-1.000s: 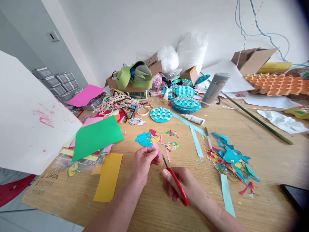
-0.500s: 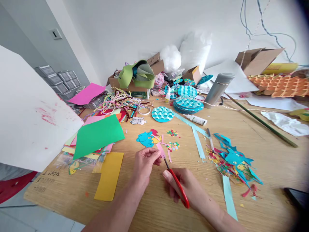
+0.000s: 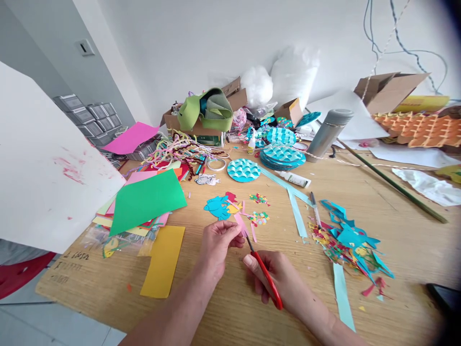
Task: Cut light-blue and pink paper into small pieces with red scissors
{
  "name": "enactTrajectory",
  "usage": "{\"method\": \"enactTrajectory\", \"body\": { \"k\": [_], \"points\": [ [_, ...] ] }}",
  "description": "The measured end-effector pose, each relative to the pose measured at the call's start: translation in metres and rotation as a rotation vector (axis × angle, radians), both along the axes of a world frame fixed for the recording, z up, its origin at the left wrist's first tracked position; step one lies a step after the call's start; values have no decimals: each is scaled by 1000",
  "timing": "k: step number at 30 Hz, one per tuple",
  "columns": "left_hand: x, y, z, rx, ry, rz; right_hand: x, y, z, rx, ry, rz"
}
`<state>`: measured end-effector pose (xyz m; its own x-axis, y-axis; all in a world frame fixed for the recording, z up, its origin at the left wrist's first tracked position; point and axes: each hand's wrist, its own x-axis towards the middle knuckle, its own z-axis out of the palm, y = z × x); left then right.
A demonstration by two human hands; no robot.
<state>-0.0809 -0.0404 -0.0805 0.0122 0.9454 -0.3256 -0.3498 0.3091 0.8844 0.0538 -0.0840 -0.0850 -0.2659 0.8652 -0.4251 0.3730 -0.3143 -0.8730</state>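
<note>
Low over the near middle of the table, my left hand (image 3: 220, 242) pinches a small strip of pink paper (image 3: 239, 220) between thumb and fingers. My right hand (image 3: 275, 271) is closed around the red handles of a pair of scissors (image 3: 265, 274). The blades point up and left and meet the pink strip beside my left fingertips. Just beyond lie a blue paper fish (image 3: 217, 207), a yellow paper fish (image 3: 234, 208), a red paper piece (image 3: 231, 196) and thin pink strips. Small piles of paper confetti (image 3: 259, 218) sit to their right.
Coloured sheets with a green one (image 3: 149, 202) on top and a yellow sheet (image 3: 163, 262) lie left. Blue paper scraps (image 3: 355, 238), a pen (image 3: 315, 209) and a glue bottle (image 3: 295, 179) lie right. Wave-patterned discs (image 3: 244, 170) and a grey flask (image 3: 329, 134) stand farther back.
The view has shifted very slightly. Both hands keep nearly the same place, with the scissors still at the pink strip.
</note>
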Motion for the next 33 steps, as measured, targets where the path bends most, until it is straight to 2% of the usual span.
{"method": "enactTrajectory", "body": {
  "k": [33],
  "points": [
    [0, 0, 0, 12, -23, -22, 1, -1, -5, 19, -9, 8]
  ]
}}
